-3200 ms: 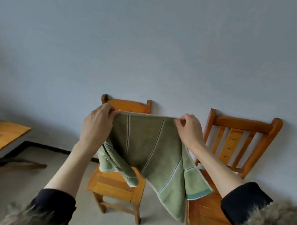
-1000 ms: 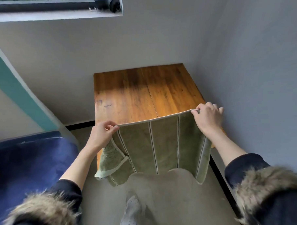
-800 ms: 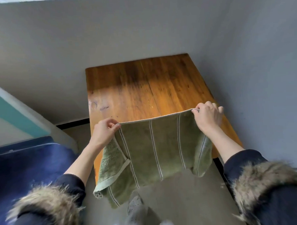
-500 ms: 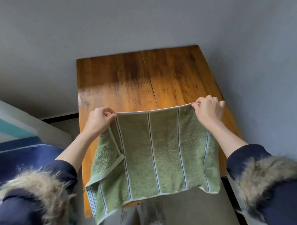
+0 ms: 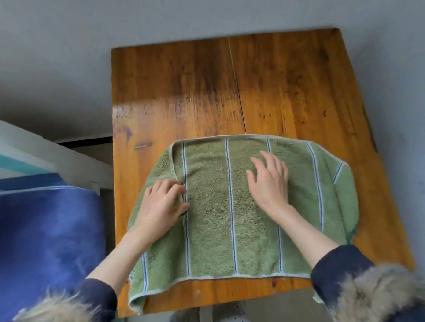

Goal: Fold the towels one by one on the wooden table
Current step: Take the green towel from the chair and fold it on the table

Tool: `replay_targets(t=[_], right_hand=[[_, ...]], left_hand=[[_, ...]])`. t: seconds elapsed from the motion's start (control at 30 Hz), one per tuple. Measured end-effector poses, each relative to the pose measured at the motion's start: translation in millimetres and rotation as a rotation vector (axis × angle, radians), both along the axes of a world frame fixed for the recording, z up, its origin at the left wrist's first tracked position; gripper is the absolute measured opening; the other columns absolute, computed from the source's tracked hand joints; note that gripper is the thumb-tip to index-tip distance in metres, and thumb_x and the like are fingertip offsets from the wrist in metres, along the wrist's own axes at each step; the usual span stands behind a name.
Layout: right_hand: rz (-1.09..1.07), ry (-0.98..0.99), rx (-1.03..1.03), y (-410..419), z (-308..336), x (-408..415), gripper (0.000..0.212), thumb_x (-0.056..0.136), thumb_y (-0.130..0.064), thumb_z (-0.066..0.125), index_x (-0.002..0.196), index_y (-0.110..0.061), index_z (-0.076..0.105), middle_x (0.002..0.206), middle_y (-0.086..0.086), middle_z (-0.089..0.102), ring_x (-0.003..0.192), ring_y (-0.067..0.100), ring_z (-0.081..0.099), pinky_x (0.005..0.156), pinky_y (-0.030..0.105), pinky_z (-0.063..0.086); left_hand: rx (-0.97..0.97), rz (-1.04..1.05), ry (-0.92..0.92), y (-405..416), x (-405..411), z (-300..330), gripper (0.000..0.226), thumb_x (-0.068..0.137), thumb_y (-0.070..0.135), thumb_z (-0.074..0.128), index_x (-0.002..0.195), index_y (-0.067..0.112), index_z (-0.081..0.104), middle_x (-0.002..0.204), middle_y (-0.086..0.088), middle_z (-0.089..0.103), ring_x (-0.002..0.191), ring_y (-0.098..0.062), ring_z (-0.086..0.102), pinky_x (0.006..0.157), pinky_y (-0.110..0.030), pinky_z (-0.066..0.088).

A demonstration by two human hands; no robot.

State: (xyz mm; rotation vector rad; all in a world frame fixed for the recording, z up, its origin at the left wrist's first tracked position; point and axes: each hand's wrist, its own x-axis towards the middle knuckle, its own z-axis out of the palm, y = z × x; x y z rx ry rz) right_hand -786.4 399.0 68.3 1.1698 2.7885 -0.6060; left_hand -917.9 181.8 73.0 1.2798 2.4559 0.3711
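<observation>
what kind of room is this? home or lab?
Probably a home, perhaps a bedroom, though that is uncertain. A plain wooden table stands against a bare grey wall, a blue padded surface that could be a bed lies beside it, and a green towel is spread for folding.
</observation>
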Motion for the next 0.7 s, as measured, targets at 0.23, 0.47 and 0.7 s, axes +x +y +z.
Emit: replay_targets(t=[0.23, 0.47, 0.7], right_hand=[[0.176, -0.076, 0.008, -80, -32, -26, 0.058, 0.096, -0.037, 0.039, 0.148, -0.023, 0.019, 0.157, 0.005, -0.001, 0.145, 0.021, -0.005, 0.113, 0.047, -0.011], [0.128, -0.2, 0.073, -101, -54, -36, 0.06, 0.096, -0.048, 0.019, 0.147, -0.028, -0.005, 0.154, 0.002, -0.017, 0.142, 0.022, -0.018, 0.112, 0.054, -0.014], [0.108, -0.211, 0.124, -104, -60, -34, 0.057, 0.096, -0.047, 0.013, 0.145, -0.029, -0.009, 0.155, 0.002, -0.014, 0.143, 0.023, -0.014, 0.113, 0.054, -0.01]], left_hand=[[-0.052, -0.233, -0.039, -33, -4, -23, 0.058, 0.077, 0.027, 0.073, 0.13, 0.015, 0.051, 0.15, -0.009, 0.03, 0.141, -0.029, 0.02, 0.115, -0.045, 0.012], [0.082, -0.22, -0.137, -54, -33, -30, 0.048, 0.082, 0.026, 0.069, 0.123, 0.004, 0.057, 0.145, -0.01, 0.041, 0.138, -0.026, 0.03, 0.111, -0.045, 0.032], [0.183, -0.26, -0.143, -61, -39, -34, 0.032, 0.085, 0.009, 0.066, 0.114, 0.001, 0.059, 0.14, -0.013, 0.046, 0.134, -0.026, 0.037, 0.111, -0.042, 0.031]])
